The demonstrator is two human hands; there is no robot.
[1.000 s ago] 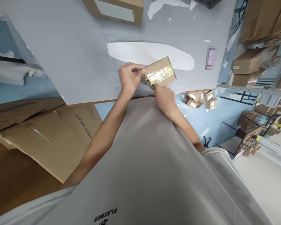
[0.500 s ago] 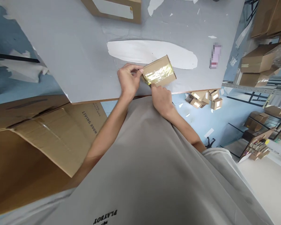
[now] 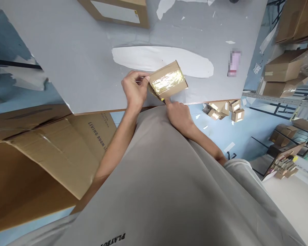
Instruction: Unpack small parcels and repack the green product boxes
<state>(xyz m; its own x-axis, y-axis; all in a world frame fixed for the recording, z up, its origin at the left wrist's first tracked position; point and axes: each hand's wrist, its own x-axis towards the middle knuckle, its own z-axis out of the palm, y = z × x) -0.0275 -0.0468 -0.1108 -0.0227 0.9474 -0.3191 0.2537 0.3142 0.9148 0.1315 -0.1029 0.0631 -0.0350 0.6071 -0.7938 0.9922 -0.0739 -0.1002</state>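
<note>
A small cardboard box (image 3: pixel 167 81) with shiny clear tape across its top lies at the near edge of the grey table (image 3: pixel 92 78). My left hand (image 3: pixel 136 88) pinches the box's left corner between thumb and fingers. My right hand (image 3: pixel 179 115) is closed round a small tool, and only its yellow and black tip (image 3: pixel 163 100) shows, at the box's lower left edge. It looks like a box cutter; the rest of it is hidden in my fist. Behind the box lies a long white paper-like patch (image 3: pixel 154 58), partly covered by it.
A larger cardboard box (image 3: pixel 143 13) with a white label stands at the table's far side. A pinkish blurred item (image 3: pixel 234 63) lies at the right. A big open carton (image 3: pixel 66 147) stands below left. Small boxes (image 3: pixel 220 109) lie on the floor, and cartons (image 3: pixel 284 65) fill the right shelf.
The tool tip in my right hand has moved down along the box's left edge, slightly away from the box. My left hand keeps its pinch. The whole view has shifted slightly.
</note>
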